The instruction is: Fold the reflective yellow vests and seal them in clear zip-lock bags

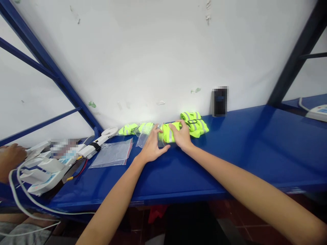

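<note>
A folded yellow-green reflective vest (168,133) lies partly inside a clear plastic bag (160,136) near the back of the blue table. My right hand (182,135) is closed over the vest's right end, thumb and fingers pressing on it. Around the bag's left side is my left hand (152,144), its fingers at the far side and its thumb stretched out along the near side. Another folded reflective vest (196,124) rests just behind my right hand. To the left, more bagged vests (129,129) lie against the wall.
A flat zip bag (112,153) lies left of my hands on the blue table (230,153). Beyond it are a white handheld fan (109,132), white devices and cables. Another person's hand (11,160) is at far left. A dark, blurred-out object (219,102) leans on the wall.
</note>
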Demonstrator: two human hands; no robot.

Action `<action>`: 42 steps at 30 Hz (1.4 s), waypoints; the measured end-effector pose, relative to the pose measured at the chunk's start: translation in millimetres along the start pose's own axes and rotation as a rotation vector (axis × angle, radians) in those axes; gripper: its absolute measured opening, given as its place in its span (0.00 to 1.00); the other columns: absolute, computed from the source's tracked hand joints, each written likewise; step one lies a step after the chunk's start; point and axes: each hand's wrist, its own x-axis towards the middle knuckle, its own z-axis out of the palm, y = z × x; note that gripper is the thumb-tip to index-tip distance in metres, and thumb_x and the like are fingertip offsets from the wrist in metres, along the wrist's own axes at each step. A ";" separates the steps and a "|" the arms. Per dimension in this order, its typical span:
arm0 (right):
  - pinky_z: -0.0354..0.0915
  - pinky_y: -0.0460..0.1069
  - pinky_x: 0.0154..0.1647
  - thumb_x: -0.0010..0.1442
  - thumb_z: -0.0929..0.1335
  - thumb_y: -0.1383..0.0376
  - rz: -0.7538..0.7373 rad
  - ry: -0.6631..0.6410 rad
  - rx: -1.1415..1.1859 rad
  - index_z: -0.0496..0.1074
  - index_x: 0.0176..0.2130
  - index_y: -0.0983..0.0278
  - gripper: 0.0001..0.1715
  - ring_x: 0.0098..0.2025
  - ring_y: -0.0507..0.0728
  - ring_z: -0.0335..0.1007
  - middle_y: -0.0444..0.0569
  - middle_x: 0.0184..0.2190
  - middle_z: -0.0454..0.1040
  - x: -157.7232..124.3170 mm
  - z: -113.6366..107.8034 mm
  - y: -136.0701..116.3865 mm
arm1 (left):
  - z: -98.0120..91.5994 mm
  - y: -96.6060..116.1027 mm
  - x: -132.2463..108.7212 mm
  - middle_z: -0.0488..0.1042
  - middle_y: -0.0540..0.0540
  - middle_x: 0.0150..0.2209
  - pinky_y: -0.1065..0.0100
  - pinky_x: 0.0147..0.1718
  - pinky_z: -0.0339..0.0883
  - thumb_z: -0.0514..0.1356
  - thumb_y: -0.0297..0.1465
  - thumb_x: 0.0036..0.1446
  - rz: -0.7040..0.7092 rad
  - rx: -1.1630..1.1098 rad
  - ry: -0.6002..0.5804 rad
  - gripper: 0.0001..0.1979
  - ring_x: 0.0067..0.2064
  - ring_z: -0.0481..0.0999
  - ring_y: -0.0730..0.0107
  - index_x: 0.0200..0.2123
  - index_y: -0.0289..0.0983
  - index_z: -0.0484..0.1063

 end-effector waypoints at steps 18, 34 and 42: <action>0.63 0.50 0.39 0.53 0.68 0.49 0.043 -0.122 -0.021 0.66 0.36 0.61 0.20 0.34 0.56 0.68 0.45 0.32 0.72 -5.1 4.0 6.3 | 11.3 0.8 0.8 0.52 0.31 0.68 0.43 0.65 0.34 0.61 0.50 0.54 0.062 0.377 0.036 0.45 0.70 0.47 0.46 0.68 0.38 0.46; 0.59 0.58 0.54 0.50 0.66 0.64 -0.018 -0.441 -0.214 0.71 0.42 0.58 0.16 0.48 0.62 0.65 0.48 0.41 0.71 -4.7 -4.1 -8.7 | 9.6 1.9 -2.3 0.59 0.34 0.65 0.45 0.64 0.38 0.65 0.40 0.48 -0.062 0.340 0.023 0.43 0.67 0.55 0.48 0.65 0.39 0.52; 0.65 0.50 0.33 0.42 0.73 0.64 0.017 -0.400 -0.038 0.70 0.39 0.62 0.21 0.27 0.55 0.69 0.43 0.28 0.74 -10.5 -3.0 -5.0 | 2.1 6.0 -0.2 0.67 0.36 0.60 0.49 0.66 0.38 0.63 0.43 0.52 0.087 0.335 0.026 0.37 0.65 0.59 0.51 0.62 0.36 0.58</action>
